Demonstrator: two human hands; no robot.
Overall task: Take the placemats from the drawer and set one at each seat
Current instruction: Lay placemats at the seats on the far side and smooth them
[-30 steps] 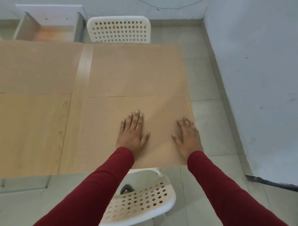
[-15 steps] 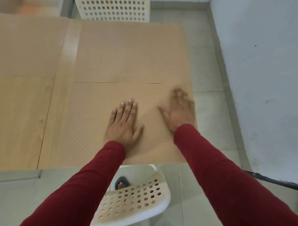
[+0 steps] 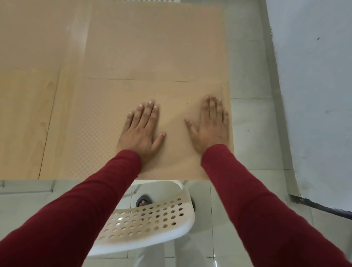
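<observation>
A tan textured placemat (image 3: 99, 129) lies flat at the near right corner of the wooden table (image 3: 64, 57). My left hand (image 3: 142, 131) rests palm down on its middle, fingers straight. My right hand (image 3: 210, 125) presses flat near the mat's right edge, slightly blurred. A second tan placemat (image 3: 152, 42) lies beyond it, reaching the table's far side. Two more mats lie to the left, a near one (image 3: 22, 122) and a far one (image 3: 32, 32).
A white perforated chair (image 3: 148, 224) stands under me at the near table edge. Another white chair's back (image 3: 150, 1) peeks in at the top. The grey wall (image 3: 314, 95) runs along the right, with tiled floor (image 3: 249, 133) between it and the table.
My right hand has slid outward across the near mat to its right edge. The left hand stays put. The view has tilted down and closer, so the drawer is out of frame.
</observation>
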